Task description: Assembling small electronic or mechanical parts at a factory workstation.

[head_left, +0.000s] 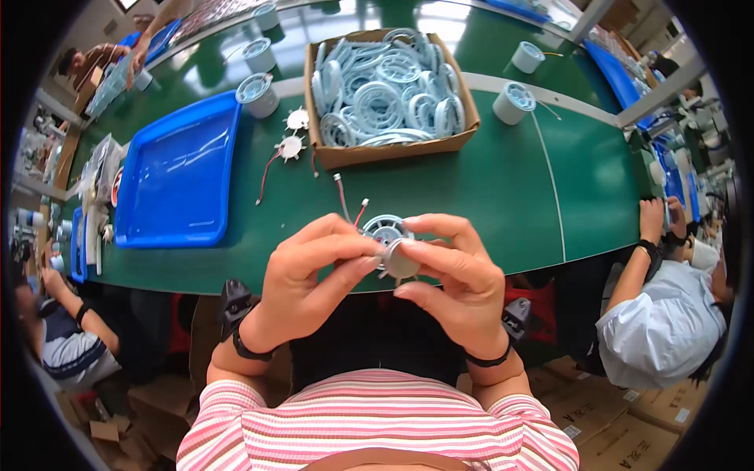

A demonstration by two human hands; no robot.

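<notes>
Green workbench (503, 188), blue tray (177, 177), cardboard box (393, 149) of pale rings

Open green table (487, 188) ahead of hands; cardboard box (390, 149) blocks far centre, blue tray (177, 177) left, loose wires (345, 206) probably just beyond fingers.

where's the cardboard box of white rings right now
In the head view the cardboard box sits on the green table, upper centre, right of the blue tray, beyond both hands.
</notes>
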